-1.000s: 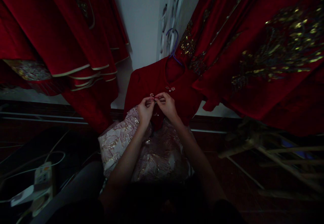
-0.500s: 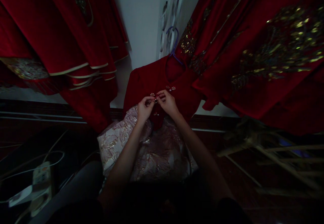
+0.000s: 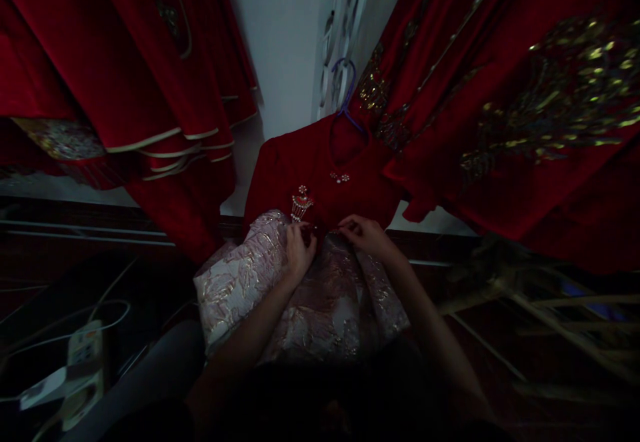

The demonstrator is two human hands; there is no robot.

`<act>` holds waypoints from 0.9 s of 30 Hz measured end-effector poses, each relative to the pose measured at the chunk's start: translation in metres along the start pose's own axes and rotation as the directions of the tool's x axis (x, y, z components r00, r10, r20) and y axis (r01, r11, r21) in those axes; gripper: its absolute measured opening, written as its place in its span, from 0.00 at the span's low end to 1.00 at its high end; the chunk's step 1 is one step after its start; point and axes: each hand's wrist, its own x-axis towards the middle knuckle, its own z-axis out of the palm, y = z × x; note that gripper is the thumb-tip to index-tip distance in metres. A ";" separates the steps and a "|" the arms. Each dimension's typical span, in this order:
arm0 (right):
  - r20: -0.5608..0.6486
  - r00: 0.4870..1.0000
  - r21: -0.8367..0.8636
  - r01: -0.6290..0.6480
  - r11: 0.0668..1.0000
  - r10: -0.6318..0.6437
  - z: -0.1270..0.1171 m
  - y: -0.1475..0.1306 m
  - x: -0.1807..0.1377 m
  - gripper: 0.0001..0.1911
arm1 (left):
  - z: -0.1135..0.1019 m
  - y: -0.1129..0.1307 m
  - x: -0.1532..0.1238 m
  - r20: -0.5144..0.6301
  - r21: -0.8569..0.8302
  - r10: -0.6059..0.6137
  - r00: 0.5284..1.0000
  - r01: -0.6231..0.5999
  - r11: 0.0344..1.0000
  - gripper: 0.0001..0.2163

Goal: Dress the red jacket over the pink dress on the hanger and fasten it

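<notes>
A dark red top hangs on a purple hanger against the wall. A red and silver tasselled ornament is pinned to its front, with a small pearl cluster near the neckline. Below it lies a pale pink and gold brocade cloth across my lap. My left hand rests curled at the top's lower edge, just under the ornament. My right hand is beside it, fingers pinched at the hem where red fabric meets brocade. What the fingers hold is too dark to make out.
Red robes with cream trim hang at the left. Red garments with gold sequin embroidery hang at the right. A white power strip with cables lies on the dark floor at the lower left. A wooden frame stands at the right.
Both hands have dropped from the ornament on the top's chest down to its hem. The ornament now hangs free and in full view.
</notes>
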 end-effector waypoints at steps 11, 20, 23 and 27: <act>0.155 0.983 -0.106 -0.082 0.991 0.098 -0.009 0.002 0.000 0.21 | -0.005 -0.015 0.010 0.128 0.393 0.208 0.970 -0.242 0.887 0.20; 0.170 0.982 -0.076 -0.071 0.995 0.083 0.000 0.013 0.003 0.13 | -0.013 -0.012 0.009 0.063 0.321 0.172 0.983 -0.183 0.929 0.11; 0.182 0.980 -0.058 -0.070 0.996 0.080 0.007 0.013 0.004 0.10 | -0.017 -0.012 0.000 0.063 0.201 0.176 0.982 -0.185 0.962 0.10; 0.142 0.989 -0.127 -0.014 0.992 0.032 0.022 0.016 0.008 0.10 | -0.025 -0.011 -0.009 0.029 -0.035 0.148 0.988 -0.147 0.988 0.09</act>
